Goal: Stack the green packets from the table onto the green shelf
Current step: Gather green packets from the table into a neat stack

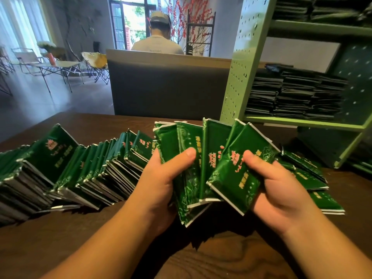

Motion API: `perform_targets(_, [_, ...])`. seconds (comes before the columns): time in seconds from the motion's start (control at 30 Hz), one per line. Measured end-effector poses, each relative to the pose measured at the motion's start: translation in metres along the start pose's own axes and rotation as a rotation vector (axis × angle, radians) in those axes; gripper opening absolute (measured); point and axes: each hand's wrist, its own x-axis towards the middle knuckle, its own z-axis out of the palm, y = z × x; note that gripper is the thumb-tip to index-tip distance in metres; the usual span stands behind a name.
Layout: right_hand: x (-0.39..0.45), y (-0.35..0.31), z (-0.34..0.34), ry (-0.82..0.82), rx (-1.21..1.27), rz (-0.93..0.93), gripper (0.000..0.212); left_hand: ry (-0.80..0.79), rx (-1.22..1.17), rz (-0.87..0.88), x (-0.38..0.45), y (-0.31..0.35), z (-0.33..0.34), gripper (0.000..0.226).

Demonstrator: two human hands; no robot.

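Observation:
Between both hands I hold a fanned bundle of green packets (207, 164) above the dark wooden table (231, 256). My left hand (163, 184) grips the bundle's left side, thumb pressed on the front. On the right side, my right hand (277, 188) grips it with the thumb on the foremost packet. A long leaning row of green packets (66, 170) lies on the table to the left. A few more green packets (314, 178) lie to the right, behind my right hand. The green shelf (306, 122) stands at the back right, its middle level filled with stacked packets (296, 95).
A grey partition (169, 85) stands behind the table, and a person sits beyond it with their back to me. The shelf's perforated green side panel (239, 63) rises just right of centre. Its upper level holds more dark stacks (314, 9). Folding chairs and a small table stand far left.

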Motion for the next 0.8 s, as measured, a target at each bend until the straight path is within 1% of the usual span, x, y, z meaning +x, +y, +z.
perform_targets(0.17, [-0.004,0.003,0.005,0.015,-0.097,-0.046,0.032,-0.016,0.074,0.064,-0.003,-0.005,0.003,0.061])
perform_targets(0.3, [0.002,0.001,0.0,0.089,-0.097,-0.076,0.032,0.062,0.064,0.088,-0.002,-0.002,0.005,0.063])
perform_targets(0.43, [0.004,0.0,-0.003,0.127,-0.069,-0.088,0.033,0.162,0.085,0.143,0.0,-0.001,0.006,0.037])
perform_targets(0.5, [0.005,0.0,-0.002,0.17,-0.065,-0.107,0.035,0.218,0.136,0.197,0.002,-0.002,0.003,0.033])
perform_targets(0.57, [0.005,-0.001,-0.002,0.225,-0.061,-0.136,0.034,0.25,0.214,0.271,0.003,-0.003,0.0,0.038])
perform_targets(0.67, [0.003,-0.002,-0.002,0.244,-0.13,-0.149,0.026,0.269,0.449,0.423,0.004,-0.005,-0.002,0.049])
perform_targets(0.7, [0.0,-0.002,-0.001,0.218,-0.161,-0.137,0.023,0.265,0.523,0.475,0.002,-0.005,-0.001,0.056])
perform_targets(0.8, [-0.006,0.001,0.003,0.08,-0.222,-0.116,0.027,0.255,0.647,0.594,0.001,-0.007,0.0,0.08])
